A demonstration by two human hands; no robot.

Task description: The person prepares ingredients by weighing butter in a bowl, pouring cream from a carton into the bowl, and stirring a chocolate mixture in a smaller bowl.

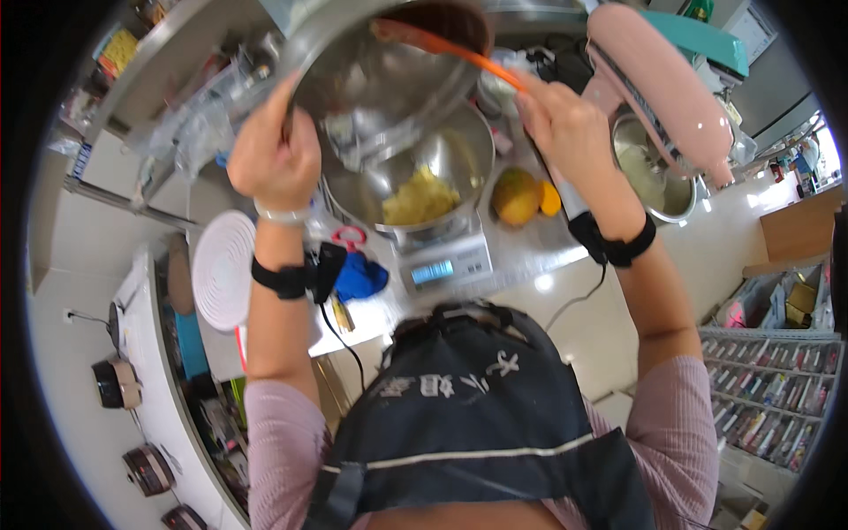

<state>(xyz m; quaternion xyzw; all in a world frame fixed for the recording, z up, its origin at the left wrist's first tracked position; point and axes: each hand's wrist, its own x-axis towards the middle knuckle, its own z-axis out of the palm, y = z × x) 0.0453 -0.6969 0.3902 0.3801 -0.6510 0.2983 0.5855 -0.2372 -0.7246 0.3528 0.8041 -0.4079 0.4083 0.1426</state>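
Observation:
My left hand (278, 146) is closed on the rim of a metal mixing bowl (371, 79), raised and tilted so that its inside faces me. An orange-handled spatula (481, 60) is in my right hand (565, 128), and its blurred head reaches into that raised bowl. Beneath it stands a second metal bowl (473, 155) with a soft yellow mass (422, 196) at its bottom. The lower bowl rests on a digital scale (481, 258) with a lit display. The raised bowl covers the far part of the lower one.
Right of the scale lie a round yellow-green fruit (515, 198) and an orange piece (549, 199). Farther right stands a pink stand mixer (658, 79) with a metal bowl (682, 196). Red-handled scissors (349, 237), a blue bundle (360, 276) and a white ribbed disc (223, 269) are at left.

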